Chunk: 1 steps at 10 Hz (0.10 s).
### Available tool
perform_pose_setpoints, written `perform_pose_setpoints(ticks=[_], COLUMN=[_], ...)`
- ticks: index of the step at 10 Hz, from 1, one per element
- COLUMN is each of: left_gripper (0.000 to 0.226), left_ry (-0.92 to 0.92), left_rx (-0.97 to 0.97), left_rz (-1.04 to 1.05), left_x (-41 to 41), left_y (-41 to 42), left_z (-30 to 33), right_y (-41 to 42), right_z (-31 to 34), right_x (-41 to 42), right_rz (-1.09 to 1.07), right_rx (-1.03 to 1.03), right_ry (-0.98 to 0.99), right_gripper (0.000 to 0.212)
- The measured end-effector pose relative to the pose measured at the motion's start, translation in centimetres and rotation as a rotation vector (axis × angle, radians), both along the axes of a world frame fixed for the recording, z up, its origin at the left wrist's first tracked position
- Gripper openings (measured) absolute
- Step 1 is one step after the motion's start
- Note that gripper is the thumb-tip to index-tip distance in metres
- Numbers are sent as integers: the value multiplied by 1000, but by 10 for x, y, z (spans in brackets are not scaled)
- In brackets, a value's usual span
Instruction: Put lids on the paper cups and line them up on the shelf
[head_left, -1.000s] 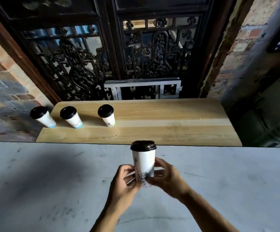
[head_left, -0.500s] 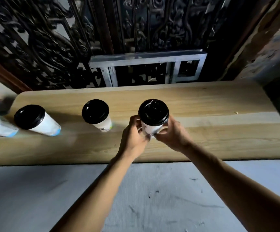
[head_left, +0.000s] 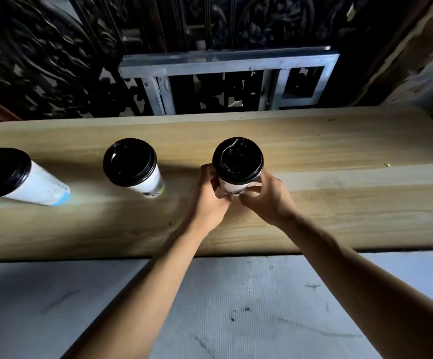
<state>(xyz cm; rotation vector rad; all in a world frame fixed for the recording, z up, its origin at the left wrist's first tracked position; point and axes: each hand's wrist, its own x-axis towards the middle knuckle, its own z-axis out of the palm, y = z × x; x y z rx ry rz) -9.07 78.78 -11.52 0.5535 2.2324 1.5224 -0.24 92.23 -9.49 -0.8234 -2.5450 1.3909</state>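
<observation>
- held cup [head_left: 232,189]: a white paper cup with a black lid [head_left: 237,160], at the wooden shelf [head_left: 339,156], right of two lidded cups in the row; whether its base touches the wood cannot be told, since the hands hide it.
- left hand [head_left: 207,195]: its fingers are curled round the cup's lower left side and grip it.
- right hand [head_left: 267,198]: its fingers are wrapped round the lower right side, so the cup is clamped between both hands.
- middle cup [head_left: 135,168] and left cup [head_left: 15,177]: both capped in black and standing on the shelf; the gap between them looks close to the gap beside the held cup.
- grey worktop [head_left: 236,307]: lies nearer the person, below the forearms.
- risk, as a judgement: a tall, narrow-based cup may tip if one hand lets go before the base sits flat.
- risk, as a judgement: squeezing the thin wall could loosen the lid, and a withdrawing left hand could knock the middle cup or leave the row uneven.
</observation>
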Motion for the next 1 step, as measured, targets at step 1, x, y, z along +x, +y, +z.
perform_pose_setpoints(ticks=[1], left_gripper=[77], left_ry=[-187], left_rx=[85], left_rz=[31], left_x=[3], left_y=[-9], left_z=[0], right_y=[-13], right_z=[-6], right_x=[10], right_rz=[-55], right_rx=[-31], right_ry=[-17], right_gripper=[79])
